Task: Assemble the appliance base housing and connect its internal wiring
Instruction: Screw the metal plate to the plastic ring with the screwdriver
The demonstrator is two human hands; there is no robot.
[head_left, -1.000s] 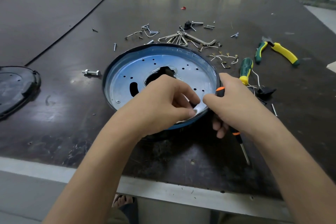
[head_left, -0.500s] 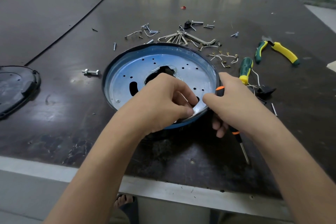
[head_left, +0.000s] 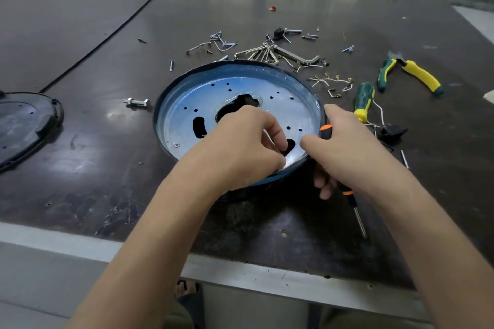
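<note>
Bare left forearm (head_left: 149,238) at 7 o'clock, bare right forearm (head_left: 427,222) at 5 o'clock, left hand (head_left: 240,152) and right hand (head_left: 350,152) uncovered, at 6 o'clock bare toes (head_left: 184,287) in a dark open sandal (head_left: 197,286), dark garment fabric (head_left: 191,307) just beneath

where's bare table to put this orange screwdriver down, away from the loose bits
Best: the near-left tabletop between the black cover and the round housing, in front of the bolt. The far-left surface past the seam is bare too. Crowded behind and right of the housing: hex keys, screws, wire terminals, green screwdriver, pliers.
</note>
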